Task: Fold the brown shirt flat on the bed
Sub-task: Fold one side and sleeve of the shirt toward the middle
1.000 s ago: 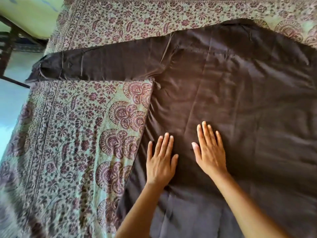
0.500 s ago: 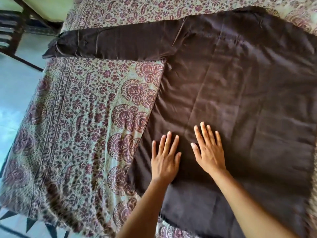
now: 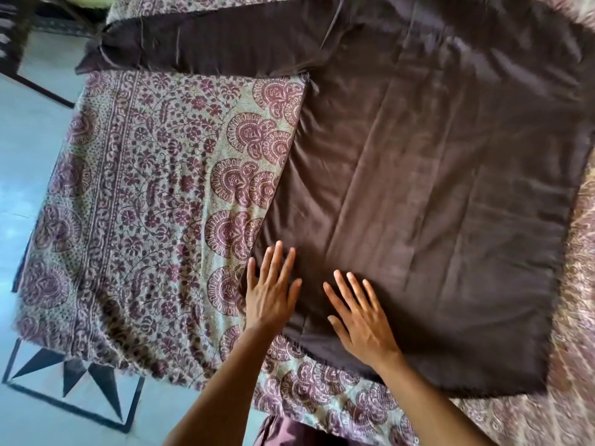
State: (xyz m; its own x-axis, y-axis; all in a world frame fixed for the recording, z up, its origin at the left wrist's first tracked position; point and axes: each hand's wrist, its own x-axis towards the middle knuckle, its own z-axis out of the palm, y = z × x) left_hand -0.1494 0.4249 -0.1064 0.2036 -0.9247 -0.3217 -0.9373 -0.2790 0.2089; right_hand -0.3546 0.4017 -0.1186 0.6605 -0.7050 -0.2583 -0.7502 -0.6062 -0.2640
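The brown shirt (image 3: 434, 194) lies spread flat on the bed, its body filling the right half of the view and one long sleeve (image 3: 206, 46) stretched out to the left at the top. My left hand (image 3: 272, 294) lies flat with straight fingers on the shirt's left edge near the hem, partly over the bedspread. My right hand (image 3: 360, 320) presses flat on the shirt just to the right of it, fingers spread. Neither hand holds any fabric.
The bed is covered by a green bedspread (image 3: 138, 201) with maroon floral print. Its left edge drops to a pale blue floor (image 3: 25, 149) with a black triangle pattern (image 3: 77, 375). A dark chair frame (image 3: 19, 53) stands at the upper left.
Both hands have slid toward me along the shirt, down to its hem. The view has pulled back, showing the bed's near edge and the floor.
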